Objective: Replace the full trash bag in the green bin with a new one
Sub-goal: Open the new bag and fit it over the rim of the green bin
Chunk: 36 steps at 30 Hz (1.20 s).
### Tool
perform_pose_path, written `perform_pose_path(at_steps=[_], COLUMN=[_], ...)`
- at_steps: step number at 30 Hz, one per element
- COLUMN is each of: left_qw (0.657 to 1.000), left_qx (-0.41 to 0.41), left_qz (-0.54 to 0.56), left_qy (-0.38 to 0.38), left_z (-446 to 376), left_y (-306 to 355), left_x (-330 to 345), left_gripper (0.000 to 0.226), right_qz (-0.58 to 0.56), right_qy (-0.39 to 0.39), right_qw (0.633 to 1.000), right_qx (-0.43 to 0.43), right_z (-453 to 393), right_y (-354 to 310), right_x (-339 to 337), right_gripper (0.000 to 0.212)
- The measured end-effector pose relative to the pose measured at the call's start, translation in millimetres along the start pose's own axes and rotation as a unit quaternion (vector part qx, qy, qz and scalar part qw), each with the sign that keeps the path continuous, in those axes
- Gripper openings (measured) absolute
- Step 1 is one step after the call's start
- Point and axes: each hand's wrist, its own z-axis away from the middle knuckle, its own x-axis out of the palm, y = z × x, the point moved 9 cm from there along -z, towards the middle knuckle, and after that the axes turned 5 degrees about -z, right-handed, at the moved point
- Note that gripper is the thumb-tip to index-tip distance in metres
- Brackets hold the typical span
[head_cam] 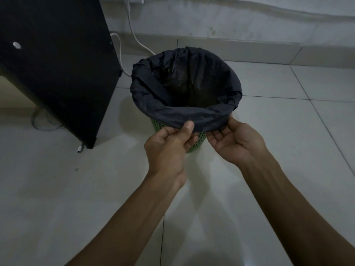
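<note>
Head view, looking down at a green bin (194, 143) standing on a pale tiled floor (269, 131). The bin is a perforated plastic basket, and only a small part of its near wall shows between the two hands; the rest is covered by a black trash bag (184, 83). The bag lines the inside of the bin, and its mouth is folded outward over the whole rim, forming a dark cuff that hangs down the outer wall. The interior of the bag is open, creased and dark, and any contents cannot be made out. The left hand (169, 148) pinches the lower edge of the cuff at the near side of the bin, thumb on the outer face of the plastic and fingers curled beneath it. The right hand (234, 143), palm turned upward, has its fingertips tucked under the same edge just to the right, with the thumb lying against the cuff; whether it truly clamps the plastic cannot be told. The two hands are close together but not touching, both forearms reaching in from the lower edge. To the left of the bin stands a dark cabinet panel (57, 64), near but apart from it. A white cable (134, 35) runs down the pale wall (249, 25) behind the bin and passes toward the floor beside the panel.
</note>
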Motion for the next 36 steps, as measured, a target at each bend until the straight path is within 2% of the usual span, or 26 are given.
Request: perform_pose_path(at_steps=[2, 5, 10, 14, 18, 19, 22, 25, 27, 30, 32, 36], left_qw=[0.999, 0.998, 0.996, 0.987, 0.984, 0.984, 0.986, 0.988, 0.991, 0.994, 0.996, 0.997], left_qx=[0.005, -0.021, -0.092, -0.147, -0.171, -0.168, -0.154, -0.144, -0.131, -0.109, -0.091, -0.07], left_qz=[0.02, 0.04, 0.013, 0.053, 0.035, 0.03, 0.044, 0.039, 0.026, 0.022, 0.002, -0.009], left_qy=[-0.034, -0.041, 0.015, 0.046, 0.042, 0.045, 0.054, 0.035, 0.022, 0.019, 0.017, 0.001], left_z=[-2, -7, -4, 3, 0, -4, -13, -19, -21, -21, -19, -18], left_y=[-4, -12, -18, -12, -5, -3, 2, 4, 6, 10, 14, 22], left_x=[-2, -6, -8, -4, 4, 5, 3, -1, -4, -7, -8, -6], left_gripper=[0.004, 0.004, 0.012, 0.002, 0.038, 0.038, 0.019, 0.016, 0.019, 0.021, 0.018, 0.015], right_qz=[-0.01, -0.011, 0.004, 0.009, 0.019, 0.021, 0.033, 0.07, 0.076, 0.088, 0.122, 0.112], right_qy=[-0.006, -0.008, -0.006, 0.005, 0.004, 0.004, 0.016, 0.084, 0.121, 0.089, 0.06, 0.068], right_qw=[1.0, 0.999, 1.0, 1.0, 1.0, 1.0, 0.999, 0.994, 0.99, 0.991, 0.989, 0.991], right_qx=[0.017, 0.032, 0.025, 0.013, 0.013, 0.013, 0.016, 0.003, -0.021, -0.052, -0.056, -0.03], right_z=[0, 1, 1, 2, 2, 2, 5, 12, 22, 38, 40, 35], right_y=[2, 6, 7, 8, 10, 10, 12, 9, 7, 3, 1, 0], right_x=[0, 0, 0, -1, 1, 2, 3, -9, -18, -9, 4, 12], right_gripper=[0.03, 0.031, 0.028, 0.021, 0.024, 0.025, 0.019, 0.013, 0.02, 0.038, 0.043, 0.024])
